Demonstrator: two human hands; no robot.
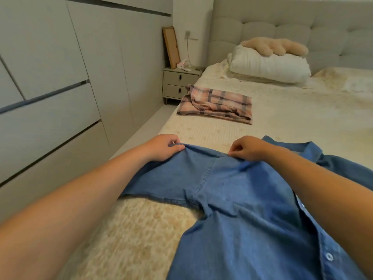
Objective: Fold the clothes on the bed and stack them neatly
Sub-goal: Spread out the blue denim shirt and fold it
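**Both hands pinch denim shirt sleeve edge**

Blue denim shirt (252, 209) lies flat on the bed (282, 118), long axis running near-to-far and slightly rightward, collar at the far right, button placket along its right side. Left hand (161, 147) pinches the sleeve's far edge; right hand (248, 147) pinches the shoulder seam. Folded pink plaid garment (218, 105) lies beyond the shirt, well apart, nearer the white pillow (270, 66).

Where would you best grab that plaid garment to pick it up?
Probably at the near edge of the plaid garment, coming from the foot of the bed. It lies roughly folded in flat layers, so pinching all layers along that edge with both hands should keep the fold together.
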